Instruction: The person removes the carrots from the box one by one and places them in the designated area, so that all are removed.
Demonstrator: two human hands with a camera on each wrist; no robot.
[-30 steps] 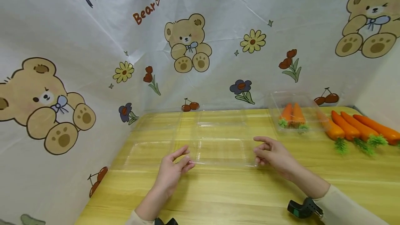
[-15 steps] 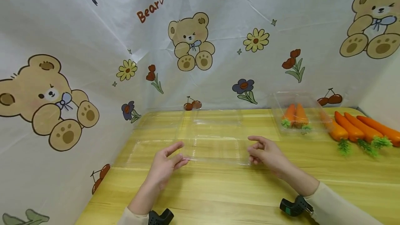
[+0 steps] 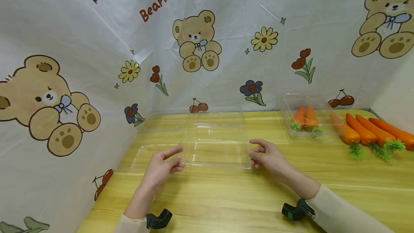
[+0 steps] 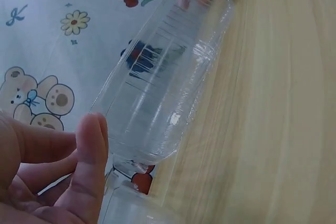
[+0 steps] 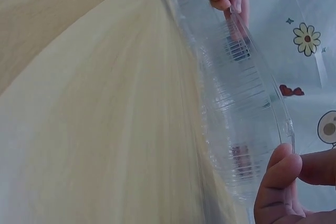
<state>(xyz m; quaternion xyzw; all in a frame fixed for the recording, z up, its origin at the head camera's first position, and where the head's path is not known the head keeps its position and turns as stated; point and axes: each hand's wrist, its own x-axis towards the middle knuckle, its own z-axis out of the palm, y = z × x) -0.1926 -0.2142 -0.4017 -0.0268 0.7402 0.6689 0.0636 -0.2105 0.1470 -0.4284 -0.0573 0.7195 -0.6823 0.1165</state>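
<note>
A clear plastic box (image 3: 216, 150) is held between both hands in the head view, near the middle of the table. At its near left corner my left hand (image 3: 163, 164) pinches the rim between thumb and fingers. My right hand (image 3: 266, 155) pinches the rim on the opposite side. In the left wrist view the see-through ridged wall of the box (image 4: 157, 93) shows beyond the left thumb (image 4: 89, 161). From the right wrist, the box (image 5: 236, 108) spans from the right fingers to the left ones, close to the wood.
Left of the held box, another clear plastic box (image 3: 155, 150) stands on the wooden table (image 3: 207, 204). At the back right, a clear box (image 3: 288, 132) contains two orange carrots (image 3: 310, 118). Several more carrots (image 3: 365, 132) lie beside it. A bear-print sheet (image 3: 226, 17) covers the walls behind.
Both hands have moved left with the box between them, bringing it up close beside the other clear box. The carrots stay where they were.
</note>
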